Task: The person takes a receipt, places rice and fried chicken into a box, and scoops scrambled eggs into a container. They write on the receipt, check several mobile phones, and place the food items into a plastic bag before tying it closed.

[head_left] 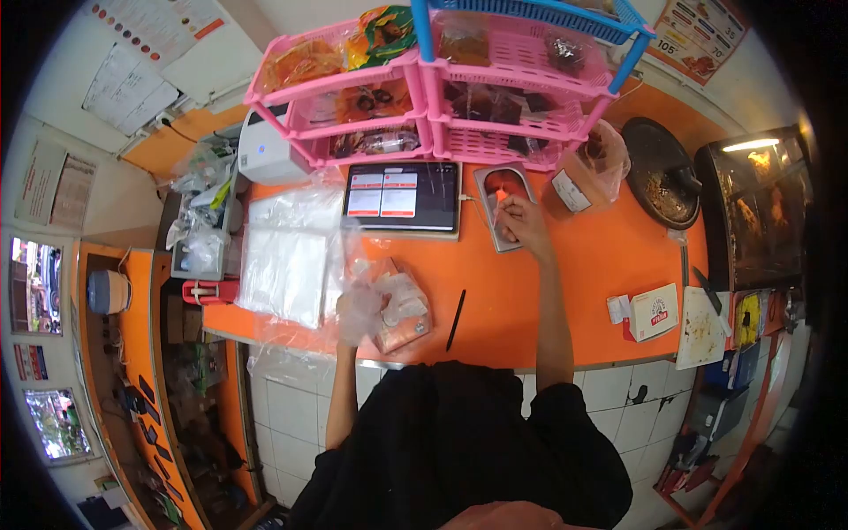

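Note:
My left hand (355,309) is at the table's front left, with crumpled clear plastic (360,323) over and around its fingers. It is closed on this film, which looks like a thin bag. Right beside it lies a tissue pack (405,329) with white tissue pulled out on top. My right hand (521,223) is over the near part of an oblong metal tray (506,245), its fingers pinched together. An orange patch shows just beyond the fingertips; whether they hold it cannot be made out. A stack of clear plastic bags (287,265) lies left of my left hand.
A lit tablet (402,196) stands behind, below pink basket shelves (353,88) with packets. A black pen (457,320) lies in front. To the right are a stone mortar (658,168), a small card box (654,312), a cutting board (704,331) with a knife (709,299), and a glass display case (758,208).

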{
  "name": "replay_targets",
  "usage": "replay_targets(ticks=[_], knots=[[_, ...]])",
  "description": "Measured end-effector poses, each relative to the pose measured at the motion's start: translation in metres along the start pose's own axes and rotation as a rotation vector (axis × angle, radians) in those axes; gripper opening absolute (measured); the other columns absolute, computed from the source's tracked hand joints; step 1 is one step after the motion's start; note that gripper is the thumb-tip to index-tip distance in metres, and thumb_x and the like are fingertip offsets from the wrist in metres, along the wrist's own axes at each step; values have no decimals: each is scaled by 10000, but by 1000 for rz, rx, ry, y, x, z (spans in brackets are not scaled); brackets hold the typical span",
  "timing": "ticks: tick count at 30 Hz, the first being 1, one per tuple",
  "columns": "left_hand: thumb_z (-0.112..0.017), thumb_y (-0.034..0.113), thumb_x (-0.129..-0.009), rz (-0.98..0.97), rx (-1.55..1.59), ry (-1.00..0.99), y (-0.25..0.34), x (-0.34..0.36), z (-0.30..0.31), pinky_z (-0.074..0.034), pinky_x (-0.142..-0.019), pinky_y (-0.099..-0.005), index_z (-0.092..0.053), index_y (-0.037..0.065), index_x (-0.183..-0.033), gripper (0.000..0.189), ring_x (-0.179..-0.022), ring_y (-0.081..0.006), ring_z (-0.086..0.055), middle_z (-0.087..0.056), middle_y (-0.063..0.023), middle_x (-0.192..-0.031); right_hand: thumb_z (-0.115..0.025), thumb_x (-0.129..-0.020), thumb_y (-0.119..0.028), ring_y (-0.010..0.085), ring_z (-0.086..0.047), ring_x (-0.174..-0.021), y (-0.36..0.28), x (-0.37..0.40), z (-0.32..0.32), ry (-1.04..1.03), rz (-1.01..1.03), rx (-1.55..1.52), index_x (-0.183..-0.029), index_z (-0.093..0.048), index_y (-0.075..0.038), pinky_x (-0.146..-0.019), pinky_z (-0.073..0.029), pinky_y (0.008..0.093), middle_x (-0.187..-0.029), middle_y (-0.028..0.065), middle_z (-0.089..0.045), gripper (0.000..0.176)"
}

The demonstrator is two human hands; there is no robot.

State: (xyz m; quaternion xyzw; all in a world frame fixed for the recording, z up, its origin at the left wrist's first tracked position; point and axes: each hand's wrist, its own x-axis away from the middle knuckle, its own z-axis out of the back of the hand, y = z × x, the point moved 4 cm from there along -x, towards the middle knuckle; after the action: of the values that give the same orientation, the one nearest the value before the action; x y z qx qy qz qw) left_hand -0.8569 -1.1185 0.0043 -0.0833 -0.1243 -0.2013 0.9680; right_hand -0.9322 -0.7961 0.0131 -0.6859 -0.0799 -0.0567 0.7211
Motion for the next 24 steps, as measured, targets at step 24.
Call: replay_targets(ticks=[24], knots=[[-665,230,-802,178,1631,-78,-28,39,-49,-466,-789,-271,-569,40,-1033,314,-900,-136,-577,-600,-45,-956,-599,-844,-58,151,-610,-820,96,73,-221,-423,-243,-660,-898,-573,-45,-727,-489,247,-883,58,-619,61]])
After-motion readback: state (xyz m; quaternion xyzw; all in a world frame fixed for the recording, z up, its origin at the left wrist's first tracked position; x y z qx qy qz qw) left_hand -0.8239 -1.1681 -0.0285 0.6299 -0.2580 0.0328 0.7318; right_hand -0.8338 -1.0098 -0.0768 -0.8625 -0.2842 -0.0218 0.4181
